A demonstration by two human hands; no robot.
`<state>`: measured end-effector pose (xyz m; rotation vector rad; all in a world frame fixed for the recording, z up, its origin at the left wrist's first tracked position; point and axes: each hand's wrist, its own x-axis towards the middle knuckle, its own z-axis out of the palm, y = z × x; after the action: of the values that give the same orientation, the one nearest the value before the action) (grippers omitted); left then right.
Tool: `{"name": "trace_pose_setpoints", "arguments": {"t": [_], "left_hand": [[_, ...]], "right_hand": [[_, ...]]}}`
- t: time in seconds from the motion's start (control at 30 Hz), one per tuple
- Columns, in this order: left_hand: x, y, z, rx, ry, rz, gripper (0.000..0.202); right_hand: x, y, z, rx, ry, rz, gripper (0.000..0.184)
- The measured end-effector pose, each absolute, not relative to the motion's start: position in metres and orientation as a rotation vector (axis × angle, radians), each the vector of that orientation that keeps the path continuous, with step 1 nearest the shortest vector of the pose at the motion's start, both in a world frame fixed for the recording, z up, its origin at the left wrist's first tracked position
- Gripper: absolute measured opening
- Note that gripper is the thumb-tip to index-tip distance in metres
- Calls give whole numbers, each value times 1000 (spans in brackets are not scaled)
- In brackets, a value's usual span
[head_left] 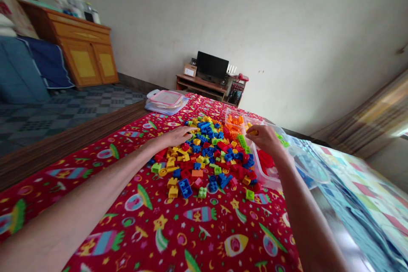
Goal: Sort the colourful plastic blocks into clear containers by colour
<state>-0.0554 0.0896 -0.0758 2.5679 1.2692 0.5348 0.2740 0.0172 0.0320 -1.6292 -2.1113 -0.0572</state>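
Note:
A heap of toy building bricks (207, 151) in blue, yellow, red, green and orange is spread over a red patterned cloth. At its far left edge is my left hand (177, 136), fingers stretched out and touching bricks; nothing clearly shows in its grasp. My right hand (266, 137) is closed on a small yellow brick (254, 132), above clear plastic containers on the right. Orange bricks (235, 125) fill one container compartment, and red bricks (265, 159) lie in a nearer one. My right hand and forearm hide part of the containers.
Beyond the bricks, plastic lids (167, 97) are stacked at the cloth's left edge. A teal cloth and patchwork bedding (360, 170) lie to the right. A low desk with a monitor (212, 66) stands by the wall, and a wooden cabinet (83, 53) at the far left.

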Motion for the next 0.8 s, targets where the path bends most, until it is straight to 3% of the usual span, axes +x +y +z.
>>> {"name": "trace_pose_setpoints", "arguments": {"t": [0.2, 0.43, 0.8], "left_hand": [[-57, 89, -76, 2555, 1304, 506, 53], [-56, 88, -74, 2564, 1294, 542, 53], [-58, 87, -60, 2612, 1317, 526, 49]], "right_hand": [[311, 52, 48, -1807, -1819, -276, 44], [270, 11, 19, -1683, -2039, 103, 24], [233, -3, -11, -1617, -2308, -86, 26]]}}
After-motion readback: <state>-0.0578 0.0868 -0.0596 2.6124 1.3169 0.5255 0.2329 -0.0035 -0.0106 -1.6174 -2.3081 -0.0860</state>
